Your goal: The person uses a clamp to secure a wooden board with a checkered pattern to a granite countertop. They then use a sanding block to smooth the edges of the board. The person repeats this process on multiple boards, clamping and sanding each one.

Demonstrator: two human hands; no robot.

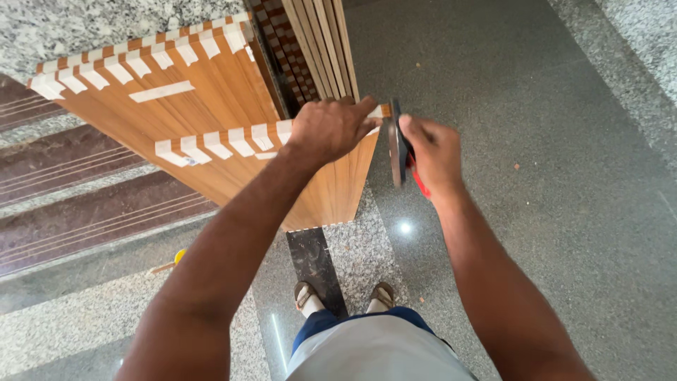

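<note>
just left of the right hand (pixel 431 152), clamped on a flat dark tool (pixel 396 144), the left hand (pixel 331 128) grips a wood-grain panel (pixel 211 134) edged with white tape strips (pixel 218 144).

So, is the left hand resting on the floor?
No, the left hand presses on the top edge of the upright wooden panel, well above the floor.
</note>
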